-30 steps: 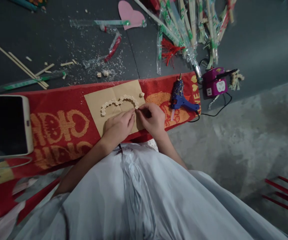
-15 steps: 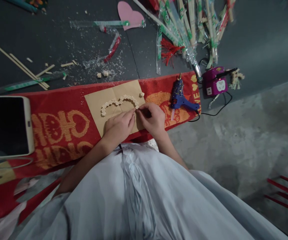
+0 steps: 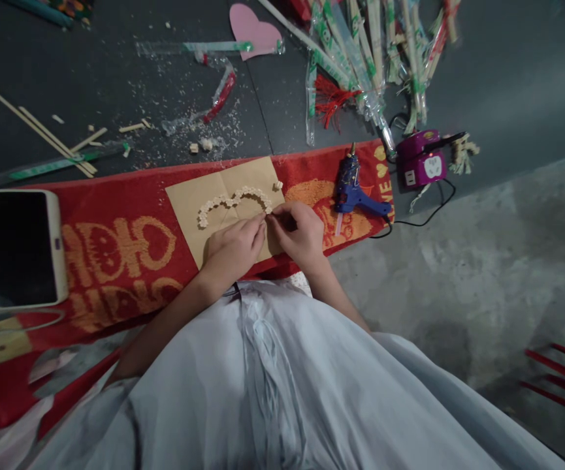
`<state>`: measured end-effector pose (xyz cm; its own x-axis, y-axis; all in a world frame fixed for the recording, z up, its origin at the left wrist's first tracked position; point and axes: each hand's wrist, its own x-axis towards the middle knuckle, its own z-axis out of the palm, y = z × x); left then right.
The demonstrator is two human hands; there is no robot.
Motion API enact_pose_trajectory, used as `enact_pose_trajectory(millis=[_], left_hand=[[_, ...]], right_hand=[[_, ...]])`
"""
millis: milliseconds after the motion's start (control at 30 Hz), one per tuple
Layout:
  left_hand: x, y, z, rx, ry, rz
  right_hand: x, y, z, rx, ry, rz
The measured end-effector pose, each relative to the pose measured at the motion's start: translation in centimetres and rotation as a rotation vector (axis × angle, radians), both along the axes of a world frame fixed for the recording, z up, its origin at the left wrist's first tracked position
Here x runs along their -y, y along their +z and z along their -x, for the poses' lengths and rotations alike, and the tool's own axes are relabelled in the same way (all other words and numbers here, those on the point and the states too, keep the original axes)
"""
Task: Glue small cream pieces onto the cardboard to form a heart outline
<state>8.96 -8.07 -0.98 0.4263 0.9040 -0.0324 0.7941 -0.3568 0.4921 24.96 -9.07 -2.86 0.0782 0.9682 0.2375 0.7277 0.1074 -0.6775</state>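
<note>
A sheet of tan card (image 3: pixel 189 202) lies askew on a red towel (image 3: pixel 110 189). On it, small pale pieces, apparently cut wood, form a double-arched row (image 3: pixel 245 192) like the top of a heart. My left hand (image 3: pixel 236 247) rests over the card's lower part, fingertips pressed together at the row's right end. There my right hand (image 3: pixel 300 236) meets it, thumb and fingers pinched. Whatever sits between the fingertips is too small and hidden to name. A loose cluster of pale pieces (image 3: pixel 277 186) lies by the card's right edge. Right of my hands rests a blue glue gun (image 3: pixel 353 190).
A purple power socket block (image 3: pixel 422 160) with a cable stands at the right. Wrapped chopsticks (image 3: pixel 368 52) lie in a pile at the back, near a pink paper heart (image 3: pixel 255 31). Loose sticks (image 3: pixel 49 134) and crumbs litter the dark table. A tablet (image 3: pixel 22 248) lies left.
Both hands stay at the same spot at the row's right end. Only a very slight shift of the view shows; nothing is visibly picked up or released.
</note>
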Motion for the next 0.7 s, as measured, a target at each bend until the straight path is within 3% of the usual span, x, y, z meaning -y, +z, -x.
enact_pose_trajectory(millis=[700], left_hand=[[-0.1, 0.28, 0.0, 0.001, 0.005, 0.029]], right_hand=[[-0.04, 0.21, -0.11, -0.004, 0.019, 0.048]])
